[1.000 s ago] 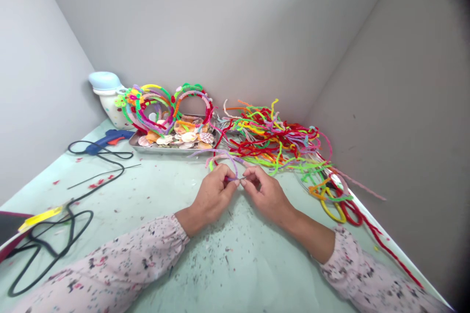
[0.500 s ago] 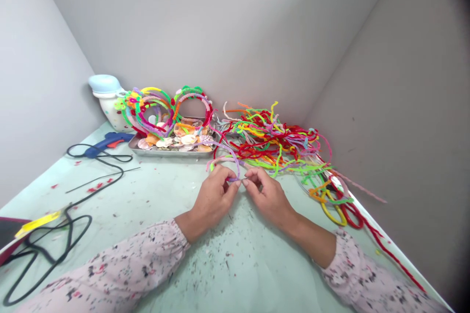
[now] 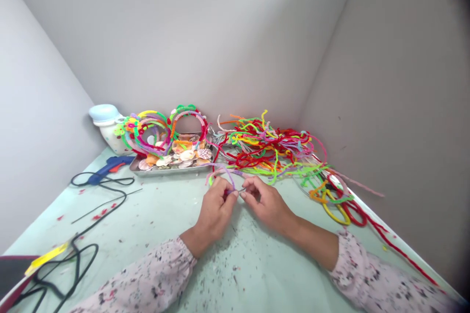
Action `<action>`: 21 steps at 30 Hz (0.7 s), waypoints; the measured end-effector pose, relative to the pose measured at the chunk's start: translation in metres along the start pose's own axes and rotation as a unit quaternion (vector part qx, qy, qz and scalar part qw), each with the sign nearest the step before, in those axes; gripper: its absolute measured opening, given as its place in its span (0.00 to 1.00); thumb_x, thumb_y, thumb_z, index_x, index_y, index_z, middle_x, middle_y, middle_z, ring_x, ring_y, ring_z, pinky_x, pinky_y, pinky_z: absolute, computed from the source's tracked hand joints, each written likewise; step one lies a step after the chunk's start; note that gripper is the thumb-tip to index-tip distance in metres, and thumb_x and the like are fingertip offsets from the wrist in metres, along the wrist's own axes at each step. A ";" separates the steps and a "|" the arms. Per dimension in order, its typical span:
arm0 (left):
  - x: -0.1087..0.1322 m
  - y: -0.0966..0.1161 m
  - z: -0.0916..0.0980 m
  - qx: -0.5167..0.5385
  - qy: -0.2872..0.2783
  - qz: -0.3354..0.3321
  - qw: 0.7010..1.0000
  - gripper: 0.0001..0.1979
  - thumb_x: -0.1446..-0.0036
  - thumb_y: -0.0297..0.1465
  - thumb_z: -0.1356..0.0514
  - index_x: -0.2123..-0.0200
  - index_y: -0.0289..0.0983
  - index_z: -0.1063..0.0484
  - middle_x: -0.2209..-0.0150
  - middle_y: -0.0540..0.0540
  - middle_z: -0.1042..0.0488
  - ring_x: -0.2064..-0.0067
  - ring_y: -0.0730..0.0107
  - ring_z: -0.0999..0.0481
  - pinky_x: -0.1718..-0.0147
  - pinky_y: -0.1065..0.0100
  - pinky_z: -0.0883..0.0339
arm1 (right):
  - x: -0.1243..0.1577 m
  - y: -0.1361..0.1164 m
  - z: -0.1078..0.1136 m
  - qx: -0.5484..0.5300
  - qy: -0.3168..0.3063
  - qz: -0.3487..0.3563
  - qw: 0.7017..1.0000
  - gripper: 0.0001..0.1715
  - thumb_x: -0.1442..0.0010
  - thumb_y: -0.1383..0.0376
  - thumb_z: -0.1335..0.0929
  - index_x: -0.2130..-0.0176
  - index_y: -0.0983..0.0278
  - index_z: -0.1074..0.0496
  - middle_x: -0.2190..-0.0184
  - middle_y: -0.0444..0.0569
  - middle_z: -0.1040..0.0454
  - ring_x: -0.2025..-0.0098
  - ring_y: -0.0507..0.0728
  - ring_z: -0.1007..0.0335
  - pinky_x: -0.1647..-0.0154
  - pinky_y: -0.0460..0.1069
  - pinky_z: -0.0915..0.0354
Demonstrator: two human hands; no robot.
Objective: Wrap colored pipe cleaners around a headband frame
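My left hand (image 3: 216,208) pinches a purple pipe cleaner (image 3: 231,178) between thumb and fingers, low over the table's middle. Its loose length loops up and back towards the shell tray. Close beside it, my right hand (image 3: 266,203) has thumb and forefinger closed on the bare grey end of a thin headband (image 3: 241,190). Behind my fingers the band curves round, partly wrapped in pink, purple and green. The fingertips of both hands almost meet, and my left fingers hide where the purple pipe cleaner goes round the band.
A metal tray (image 3: 169,170) of seashells stands at the back, with finished colourful headbands (image 3: 189,113) on it. Right of it lies a tangled heap of pipe cleaners (image 3: 264,144). Scissors (image 3: 354,212) are at the right edge. A blue glue gun (image 3: 99,173), black cord (image 3: 79,234) and lidded cup (image 3: 110,129) occupy the left.
The view has tilted up slightly, so the things at the back appear lower. Both hands keep their pinch, and the loose purple loop has swung a little to the left and lower.
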State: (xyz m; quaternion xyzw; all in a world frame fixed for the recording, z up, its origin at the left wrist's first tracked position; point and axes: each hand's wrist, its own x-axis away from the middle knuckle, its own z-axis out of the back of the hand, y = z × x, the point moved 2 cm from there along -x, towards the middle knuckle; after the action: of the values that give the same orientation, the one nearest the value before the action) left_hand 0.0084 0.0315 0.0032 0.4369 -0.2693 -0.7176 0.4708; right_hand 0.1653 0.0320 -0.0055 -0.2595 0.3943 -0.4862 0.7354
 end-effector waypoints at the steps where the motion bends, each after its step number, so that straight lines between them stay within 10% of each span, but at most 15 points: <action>1: 0.000 0.000 0.000 0.001 0.000 -0.001 1.000 0.06 0.43 0.28 0.46 0.73 0.37 0.38 0.72 0.52 0.38 0.70 0.71 0.39 0.70 0.70 0.45 | 0.000 0.000 0.000 -0.006 0.002 0.006 1.000 0.07 0.41 0.63 0.36 0.60 0.61 0.36 0.72 0.42 0.30 0.69 0.52 0.33 0.64 0.48 0.37; 21: 0.009 0.004 0.006 0.049 0.028 -0.038 0.998 0.07 0.40 0.32 0.48 0.71 0.37 0.37 0.74 0.52 0.37 0.72 0.72 0.37 0.71 0.71 0.43 | 0.014 -0.014 0.005 -0.028 0.043 0.087 0.995 0.15 0.40 0.66 0.36 0.51 0.62 0.36 0.66 0.46 0.28 0.64 0.53 0.31 0.63 0.48 0.35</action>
State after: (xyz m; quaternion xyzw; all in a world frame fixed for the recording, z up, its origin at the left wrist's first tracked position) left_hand 0.0028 0.0212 0.0057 0.4898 -0.2740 -0.7082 0.4283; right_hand 0.1653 0.0134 0.0032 -0.2237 0.4596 -0.4200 0.7499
